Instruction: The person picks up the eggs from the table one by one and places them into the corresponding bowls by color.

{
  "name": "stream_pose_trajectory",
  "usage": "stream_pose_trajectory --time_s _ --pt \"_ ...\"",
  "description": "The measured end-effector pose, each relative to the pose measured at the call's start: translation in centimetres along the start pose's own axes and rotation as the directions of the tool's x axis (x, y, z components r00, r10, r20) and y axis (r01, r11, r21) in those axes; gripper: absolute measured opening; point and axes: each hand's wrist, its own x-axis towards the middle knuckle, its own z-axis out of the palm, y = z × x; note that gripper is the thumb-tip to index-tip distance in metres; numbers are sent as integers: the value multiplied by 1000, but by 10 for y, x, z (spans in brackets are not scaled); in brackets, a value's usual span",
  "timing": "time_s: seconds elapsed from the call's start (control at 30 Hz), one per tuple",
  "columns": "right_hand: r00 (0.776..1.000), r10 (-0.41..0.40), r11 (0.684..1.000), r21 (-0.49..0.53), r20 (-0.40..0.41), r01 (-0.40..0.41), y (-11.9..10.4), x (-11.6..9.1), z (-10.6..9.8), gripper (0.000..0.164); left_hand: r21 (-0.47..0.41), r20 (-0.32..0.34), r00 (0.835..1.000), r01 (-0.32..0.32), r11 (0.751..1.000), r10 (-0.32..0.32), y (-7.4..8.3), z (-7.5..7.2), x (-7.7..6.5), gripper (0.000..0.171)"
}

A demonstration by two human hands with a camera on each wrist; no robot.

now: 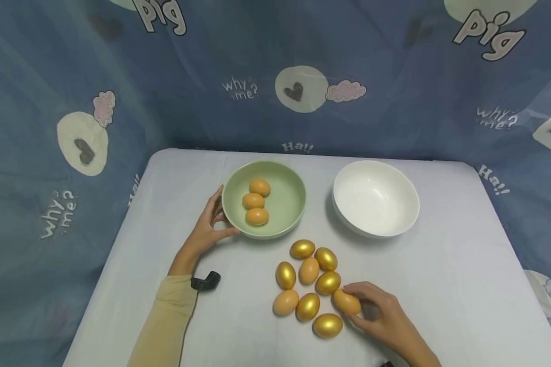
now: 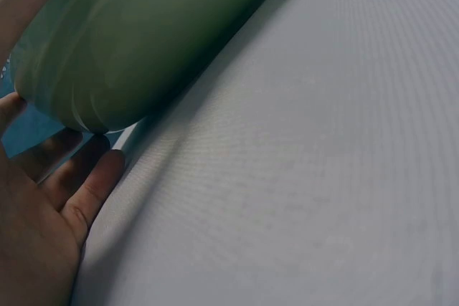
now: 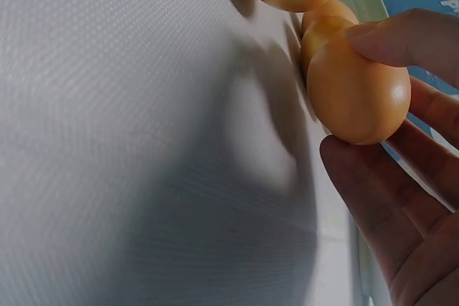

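In the head view my left hand point(image 1: 207, 228) holds the side of a green bowl point(image 1: 286, 204), its thumb on the near wall and its fingers round the left side. Three brown eggs point(image 1: 257, 216) lie inside that bowl. A brown egg point(image 3: 358, 94) is pinched between the thumb and fingers of my right hand point(image 1: 378, 313), at the right edge of a loose cluster. Several golden eggs point(image 1: 328, 326) and two more brown eggs point(image 1: 285, 303) make up that cluster on the table. The left wrist view shows the bowl's outer wall point(image 2: 158, 41) against the fingers.
A white bowl point(image 1: 376, 199) stands at the back right, with nothing in it. White cloth covers the table point(image 1: 454, 255). Behind the table hangs a blue printed curtain point(image 1: 202, 117). A black band point(image 1: 205, 281) sits on the left wrist.
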Motion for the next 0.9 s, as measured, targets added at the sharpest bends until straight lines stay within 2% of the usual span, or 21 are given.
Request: stream_pose_trajectory --time_s 0.43,0.63,0.77,0.9 --pt "1000 6 1000 15 -6 -6 1 3 -3 60 12 -11 1000 -1 1000 1 -1 -3 1 120" --pt "998 -45 999 14 -37 46 1 6 -7 57 27 -14 1000 -22 999 23 -1 -2 1 120" --pt "994 -99 995 16 -52 100 1 7 -9 55 27 -18 1000 -13 1000 13 -3 0 -1 120" --pt "993 -107 994 6 -55 108 0 9 -10 54 32 -19 1000 -4 999 5 -4 1 -4 120"
